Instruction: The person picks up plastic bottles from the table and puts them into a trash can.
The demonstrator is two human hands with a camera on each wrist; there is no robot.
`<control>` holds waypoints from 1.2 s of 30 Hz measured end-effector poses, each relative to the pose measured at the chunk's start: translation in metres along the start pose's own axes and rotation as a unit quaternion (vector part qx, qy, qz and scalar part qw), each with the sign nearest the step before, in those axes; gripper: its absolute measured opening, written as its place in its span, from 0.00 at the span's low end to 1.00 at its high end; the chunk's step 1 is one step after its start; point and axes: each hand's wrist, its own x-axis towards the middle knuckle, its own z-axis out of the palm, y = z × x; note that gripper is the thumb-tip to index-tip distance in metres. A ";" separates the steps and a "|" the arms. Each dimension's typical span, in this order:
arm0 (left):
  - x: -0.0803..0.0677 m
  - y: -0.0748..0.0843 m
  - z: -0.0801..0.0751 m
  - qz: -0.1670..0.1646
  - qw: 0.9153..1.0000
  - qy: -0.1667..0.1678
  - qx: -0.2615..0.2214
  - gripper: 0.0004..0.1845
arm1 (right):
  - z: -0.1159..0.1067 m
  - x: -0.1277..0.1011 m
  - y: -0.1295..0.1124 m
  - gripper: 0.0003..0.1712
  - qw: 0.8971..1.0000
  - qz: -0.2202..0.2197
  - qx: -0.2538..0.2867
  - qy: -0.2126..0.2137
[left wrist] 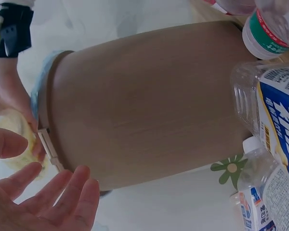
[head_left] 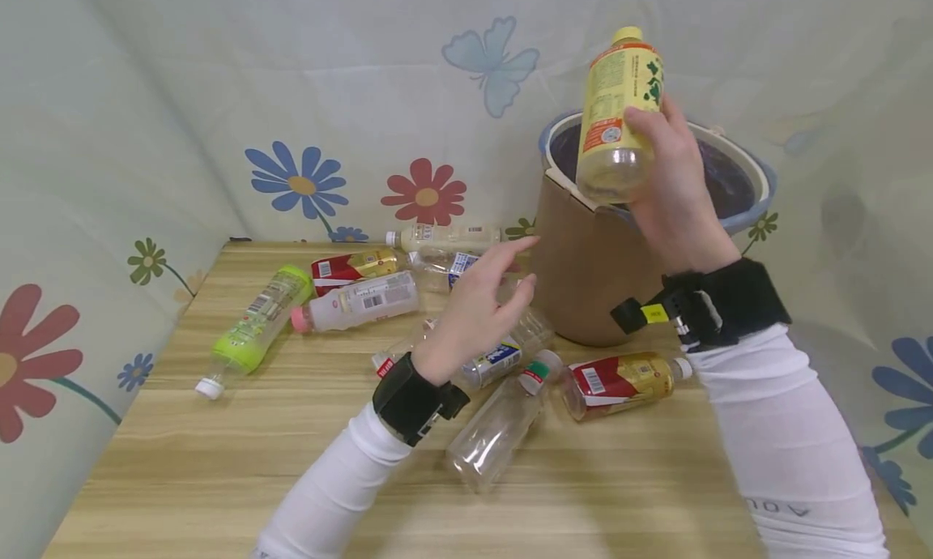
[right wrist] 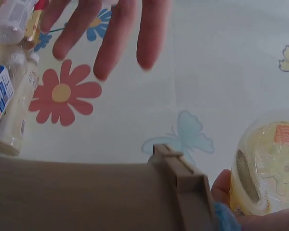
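Observation:
My right hand (head_left: pixel 674 166) grips a plastic bottle (head_left: pixel 619 97) with a yellow cap and yellow label, cap end up and slightly tilted. It is held over the near rim of a brown bin (head_left: pixel 594 271) with a dark liner inside. In the right wrist view the base of the yellow bottle (right wrist: pixel 274 168) faces the camera. My left hand (head_left: pixel 481 308) hovers above the bottles, its fingers spread and nothing held. Below it lie clear bottles, one a blue-labelled bottle (head_left: pixel 492 364). In the left wrist view the left hand (left wrist: pixel 48 197) appears before the bin.
Several bottles lie on the wooden table (head_left: pixel 240 478): a green-labelled bottle (head_left: pixel 255 324), a pink-capped bottle (head_left: pixel 357 301), red-and-gold bottles, one being the bottle (head_left: pixel 619 385) before the bin, and a clear bottle (head_left: pixel 499 429). A flowered curtain (head_left: pixel 350 81) hangs behind.

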 end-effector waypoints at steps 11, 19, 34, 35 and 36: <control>-0.004 -0.002 0.004 0.012 1.000 -0.004 0.006 0.26 | -0.023 0.031 0.003 0.45 0.973 0.039 -0.212 0.078; -0.009 -0.006 0.004 0.006 1.000 -0.012 0.018 0.26 | -0.031 0.037 0.015 0.44 0.873 0.058 -0.482 0.054; -0.016 -0.010 0.005 0.000 1.000 -0.004 0.026 0.26 | -0.031 0.033 0.014 0.56 0.809 0.124 -0.575 -0.005; -0.016 -0.011 0.005 -0.001 1.000 -0.004 0.025 0.27 | -0.031 0.033 0.014 0.56 0.809 0.121 -0.575 -0.004; -0.017 -0.011 0.004 -0.002 1.000 -0.005 0.023 0.27 | -0.031 0.033 0.014 0.55 0.810 0.115 -0.575 -0.003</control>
